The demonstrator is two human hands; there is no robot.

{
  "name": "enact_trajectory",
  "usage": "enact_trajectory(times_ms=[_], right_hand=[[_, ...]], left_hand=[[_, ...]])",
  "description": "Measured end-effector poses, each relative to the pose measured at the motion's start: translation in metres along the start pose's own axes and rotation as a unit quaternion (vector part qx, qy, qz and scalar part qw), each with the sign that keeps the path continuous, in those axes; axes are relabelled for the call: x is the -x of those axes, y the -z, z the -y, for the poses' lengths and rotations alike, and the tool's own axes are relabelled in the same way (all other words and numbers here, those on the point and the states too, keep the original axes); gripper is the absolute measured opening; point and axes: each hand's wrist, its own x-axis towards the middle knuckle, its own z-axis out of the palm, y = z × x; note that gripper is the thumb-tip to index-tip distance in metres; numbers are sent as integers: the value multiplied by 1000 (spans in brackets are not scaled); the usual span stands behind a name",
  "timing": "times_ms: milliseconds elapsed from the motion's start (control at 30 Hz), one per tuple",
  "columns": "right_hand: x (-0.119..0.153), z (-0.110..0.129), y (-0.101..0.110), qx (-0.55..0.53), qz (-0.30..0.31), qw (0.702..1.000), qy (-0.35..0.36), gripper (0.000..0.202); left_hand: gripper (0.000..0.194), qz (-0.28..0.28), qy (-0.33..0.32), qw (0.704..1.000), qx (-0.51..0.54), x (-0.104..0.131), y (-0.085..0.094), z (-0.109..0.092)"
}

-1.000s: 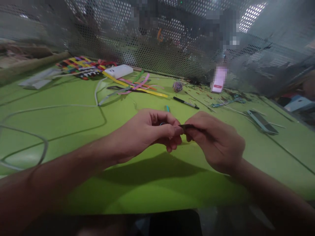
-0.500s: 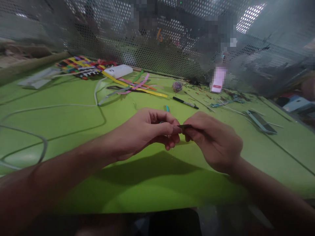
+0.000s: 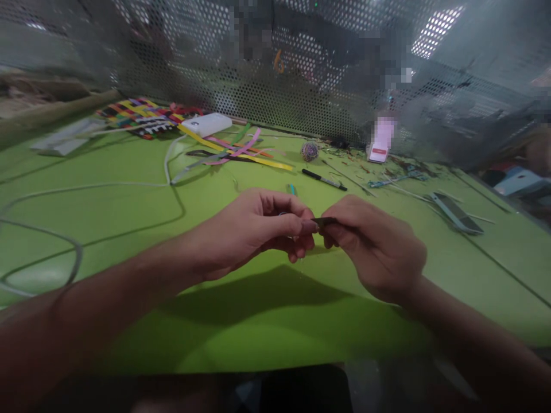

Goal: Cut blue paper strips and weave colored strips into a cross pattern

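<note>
My left hand [image 3: 262,229] is raised over the green table [image 3: 241,338] with thumb and forefinger pinched together. Something small and thin sits at its fingertips, mostly hidden, and I cannot make out its kind. Closed in my right hand [image 3: 374,246] is a dark, thin, flat piece [image 3: 325,221], gripped between thumb and bent forefinger. Its narrow end points left and meets the left fingertips. Just beyond the hands lies a small turquoise piece [image 3: 292,189] on the table.
Coloured strips [image 3: 241,150] lie crossed beside a white box-like device [image 3: 207,124] and a woven multicoloured piece [image 3: 138,115]. Farther right are a beaded ball [image 3: 309,151], a black pen [image 3: 323,180], a propped phone [image 3: 381,140] and a flat device [image 3: 457,213]. A white cable [image 3: 86,186] loops at left.
Almost nothing differs. My right hand has shifted very slightly right, and a little more of the dark flat piece shows between the hands.
</note>
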Motion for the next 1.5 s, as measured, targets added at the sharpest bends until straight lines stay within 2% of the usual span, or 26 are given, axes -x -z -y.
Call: enact_trajectory(times_ms=[800, 1500], right_hand=[[1, 1, 0, -2, 1, 1000, 0, 11], [1, 1, 2, -12, -5, 1000, 6, 13]], left_hand=[[8, -4, 7, 1000, 5, 1, -2, -1], [9, 27, 10, 999, 19, 0, 1, 0]])
